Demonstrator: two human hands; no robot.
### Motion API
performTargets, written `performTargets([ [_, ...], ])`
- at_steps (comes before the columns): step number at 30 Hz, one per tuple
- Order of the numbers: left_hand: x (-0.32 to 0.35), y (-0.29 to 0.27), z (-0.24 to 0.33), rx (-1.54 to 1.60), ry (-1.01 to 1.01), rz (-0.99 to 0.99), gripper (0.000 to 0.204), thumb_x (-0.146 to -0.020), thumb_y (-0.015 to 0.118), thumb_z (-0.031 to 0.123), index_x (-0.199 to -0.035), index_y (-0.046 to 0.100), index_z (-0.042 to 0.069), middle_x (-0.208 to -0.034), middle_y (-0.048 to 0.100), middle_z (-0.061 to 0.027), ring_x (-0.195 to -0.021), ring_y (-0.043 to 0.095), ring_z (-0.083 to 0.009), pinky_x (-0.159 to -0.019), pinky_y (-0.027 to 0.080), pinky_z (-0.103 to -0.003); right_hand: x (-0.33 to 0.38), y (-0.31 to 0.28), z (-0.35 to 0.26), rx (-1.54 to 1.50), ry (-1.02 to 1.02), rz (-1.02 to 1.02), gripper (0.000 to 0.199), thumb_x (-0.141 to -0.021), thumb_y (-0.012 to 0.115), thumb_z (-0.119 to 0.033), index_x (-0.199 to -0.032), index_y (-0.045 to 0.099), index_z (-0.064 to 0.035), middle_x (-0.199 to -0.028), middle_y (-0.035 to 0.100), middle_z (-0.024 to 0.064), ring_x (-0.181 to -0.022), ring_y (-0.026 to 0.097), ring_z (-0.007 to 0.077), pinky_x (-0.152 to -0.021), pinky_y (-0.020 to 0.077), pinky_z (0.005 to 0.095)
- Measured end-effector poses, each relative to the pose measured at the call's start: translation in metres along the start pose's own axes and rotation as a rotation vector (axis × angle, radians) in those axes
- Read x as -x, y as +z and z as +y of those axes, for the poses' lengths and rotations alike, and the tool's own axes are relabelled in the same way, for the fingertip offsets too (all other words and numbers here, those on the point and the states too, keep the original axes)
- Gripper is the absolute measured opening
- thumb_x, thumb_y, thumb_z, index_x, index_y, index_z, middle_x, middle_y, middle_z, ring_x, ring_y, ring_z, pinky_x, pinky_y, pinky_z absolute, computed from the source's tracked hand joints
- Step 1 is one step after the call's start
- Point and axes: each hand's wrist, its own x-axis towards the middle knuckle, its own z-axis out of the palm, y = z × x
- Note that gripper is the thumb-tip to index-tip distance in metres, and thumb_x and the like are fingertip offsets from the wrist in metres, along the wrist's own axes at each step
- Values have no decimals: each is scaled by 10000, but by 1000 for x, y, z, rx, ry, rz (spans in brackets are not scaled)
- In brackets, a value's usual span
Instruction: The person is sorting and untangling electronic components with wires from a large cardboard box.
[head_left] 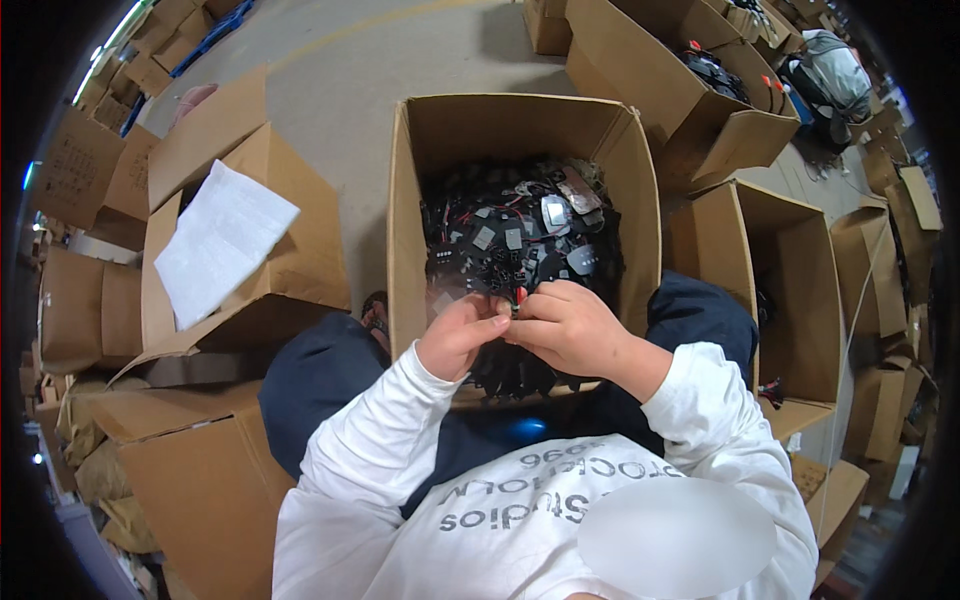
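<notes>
My left hand (462,334) and my right hand (572,322) meet over the near part of an open cardboard box (522,115). Their fingertips are pinched together around a small dark part with red and pale wires (519,297). Most of this wired part is hidden by the fingers, so its exact kind does not show. Below and beyond the hands, the box holds a heap of small black electronic parts (480,215), with silvery flat pieces and thin red wires among them. A white rounded piece (555,214) lies near the heap's right side.
To the left, a white foam sheet (225,243) lies over an open carton (300,215). Another open box (790,290) stands at my right. Farther right is a long carton (640,85) with dark parts inside. My knees flank the middle box.
</notes>
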Motion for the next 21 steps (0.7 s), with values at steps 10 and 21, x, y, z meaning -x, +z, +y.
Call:
performTargets([
  [10,3,14,3,-420,-51,134,374,-1010,664,322,-1101,655,-40,-977,690,-65,-896,606,-128,-825,493,-298,6,7,4,-32,-41,-43,206,-773,787,-164,-962,714,-132,-845,613,28,-794,621,240,-700,491,370],
  [21,-4,3,15,-853,139,232,213,-990,695,203,-995,708,-10,-931,710,-55,-866,632,-126,-817,507,-288,4,0,-6,-190,-27,-54,189,-838,735,-163,-814,571,-73,-770,563,95,-727,584,320,-637,471,412],
])
